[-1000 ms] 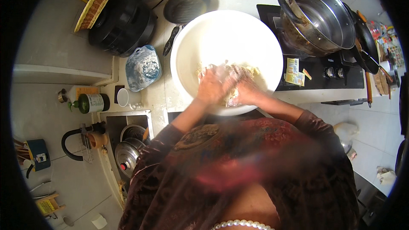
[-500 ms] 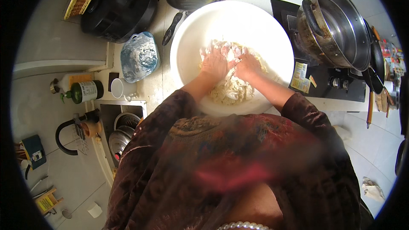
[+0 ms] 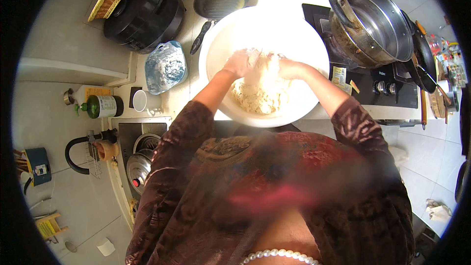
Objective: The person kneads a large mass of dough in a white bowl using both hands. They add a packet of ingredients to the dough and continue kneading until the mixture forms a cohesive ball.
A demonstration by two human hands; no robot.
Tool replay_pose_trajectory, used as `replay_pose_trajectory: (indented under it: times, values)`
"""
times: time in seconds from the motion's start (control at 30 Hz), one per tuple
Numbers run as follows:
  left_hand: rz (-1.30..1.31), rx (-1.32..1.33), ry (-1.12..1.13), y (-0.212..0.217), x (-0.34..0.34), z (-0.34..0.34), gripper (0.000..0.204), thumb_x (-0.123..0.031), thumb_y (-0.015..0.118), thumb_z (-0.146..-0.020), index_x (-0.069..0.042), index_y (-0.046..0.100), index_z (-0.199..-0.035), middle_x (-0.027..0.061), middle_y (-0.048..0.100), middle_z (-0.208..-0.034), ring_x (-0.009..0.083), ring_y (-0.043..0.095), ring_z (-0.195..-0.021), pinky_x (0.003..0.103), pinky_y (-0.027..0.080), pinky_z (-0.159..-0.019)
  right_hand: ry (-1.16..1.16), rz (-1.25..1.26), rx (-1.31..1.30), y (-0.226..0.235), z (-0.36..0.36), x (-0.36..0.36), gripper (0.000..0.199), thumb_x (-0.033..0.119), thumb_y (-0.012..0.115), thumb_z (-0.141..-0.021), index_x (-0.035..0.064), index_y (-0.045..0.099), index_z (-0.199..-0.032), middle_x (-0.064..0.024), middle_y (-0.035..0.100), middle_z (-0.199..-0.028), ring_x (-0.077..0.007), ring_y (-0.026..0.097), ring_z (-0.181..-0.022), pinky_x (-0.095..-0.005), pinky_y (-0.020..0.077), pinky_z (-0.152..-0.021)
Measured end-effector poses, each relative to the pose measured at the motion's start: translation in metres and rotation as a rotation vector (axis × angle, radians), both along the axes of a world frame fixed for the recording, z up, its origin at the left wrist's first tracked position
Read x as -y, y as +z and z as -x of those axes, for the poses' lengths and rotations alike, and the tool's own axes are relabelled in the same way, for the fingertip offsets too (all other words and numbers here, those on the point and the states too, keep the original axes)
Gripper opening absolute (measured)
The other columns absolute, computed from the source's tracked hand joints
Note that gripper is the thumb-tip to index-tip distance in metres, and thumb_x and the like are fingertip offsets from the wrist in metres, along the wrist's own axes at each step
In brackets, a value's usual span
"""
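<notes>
A big white basin (image 3: 208, 86) stands in front of me on the counter, with shaggy, pale dough (image 3: 260, 98) in its near half. My left hand (image 3: 240, 63) is in the basin over the dough, its floury fingers curled inward. Facing it from the other side, my right hand (image 3: 290, 68) has its fingers bent toward the left one. A whitish clump of dough shows between the two hands, which close around it. Strong glare washes out the fingertips and the far side of the basin.
Left of the basin are a blue flour-dusted container (image 3: 166, 68), a white cup (image 3: 142, 101) and a sink (image 3: 127, 130) with lids. Behind it lies a frying pan (image 3: 222, 0); a black cooker (image 3: 144, 17) is at far left. Steel pots (image 3: 375, 24) sit on the stove at right.
Both hands have come up from pressing the dough and turned to face each other. The view has shifted slightly, and the light in the basin is brighter.
</notes>
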State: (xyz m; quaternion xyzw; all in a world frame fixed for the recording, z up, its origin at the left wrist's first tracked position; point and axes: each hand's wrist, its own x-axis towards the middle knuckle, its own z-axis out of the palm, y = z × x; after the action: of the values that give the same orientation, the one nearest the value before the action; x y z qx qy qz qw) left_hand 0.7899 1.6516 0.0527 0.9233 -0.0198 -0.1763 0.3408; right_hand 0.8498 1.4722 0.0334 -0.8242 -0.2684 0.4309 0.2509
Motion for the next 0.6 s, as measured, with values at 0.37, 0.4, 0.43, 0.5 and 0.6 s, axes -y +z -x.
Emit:
replay_pose_trajectory:
  times: [0.37, 0.4, 0.43, 0.5, 0.6]
  values:
    - [-0.331, -0.005, -0.339, -0.001, 0.014, 0.063, 0.101, -0.071, 0.060, -0.067, -0.016, 0.023, -0.144, 0.0174, 0.021, -0.144, 0.0447, 0.019, -0.131, 0.059, 0.024, -0.104, 0.165, 0.293, 0.512, 0.043, 0.077, 0.024, 0.073, 0.013, 0.061, -0.076, -0.0015, 0.028, -0.139, -0.0265, 0.028, -0.142, -0.0348, 0.026, -0.135, -0.0393, 0.0262, -0.111]
    - [-0.280, -0.055, -0.345, -0.005, 0.016, 0.068, 0.103, -0.072, 0.059, -0.068, -0.017, 0.019, -0.146, 0.0176, 0.019, -0.147, 0.0457, 0.015, -0.134, 0.059, 0.022, -0.106, 0.250, 0.279, 0.507, 0.040, 0.078, 0.022, 0.072, 0.013, 0.060, -0.077, -0.0036, 0.027, -0.139, -0.0270, 0.029, -0.142, -0.0352, 0.027, -0.135, -0.0401, 0.0259, -0.111]
    - [-0.340, 0.207, -0.425, -0.008, 0.018, 0.075, 0.106, -0.072, 0.057, -0.068, -0.016, 0.013, -0.147, 0.0178, 0.015, -0.148, 0.0455, 0.008, -0.136, 0.059, 0.019, -0.107, 0.355, 0.283, 0.513, 0.036, 0.080, 0.022, 0.072, 0.012, 0.059, -0.077, -0.0058, 0.026, -0.138, -0.0275, 0.029, -0.142, -0.0356, 0.027, -0.135, -0.0410, 0.0256, -0.111]
    - [-0.388, 0.237, -0.393, -0.013, 0.023, 0.083, 0.110, -0.072, 0.055, -0.070, -0.012, 0.006, -0.147, 0.0181, 0.011, -0.150, 0.0452, 0.000, -0.138, 0.060, 0.017, -0.108, 0.342, 0.256, 0.358, 0.027, 0.083, 0.023, 0.075, 0.012, 0.060, -0.076, -0.0072, 0.024, -0.139, -0.0275, 0.027, -0.143, -0.0372, 0.025, -0.135, -0.0423, 0.0254, -0.111]
    - [-0.414, -0.220, -0.263, -0.018, 0.030, 0.076, 0.113, -0.069, 0.059, -0.068, -0.007, 0.008, -0.147, 0.0175, 0.011, -0.150, 0.0420, 0.002, -0.139, 0.059, 0.015, -0.109, 0.332, 0.276, 0.413, 0.011, 0.079, 0.024, 0.074, 0.018, 0.062, -0.077, -0.0067, 0.028, -0.137, -0.0264, 0.027, -0.143, -0.0374, 0.029, -0.132, -0.0418, 0.0274, -0.110]
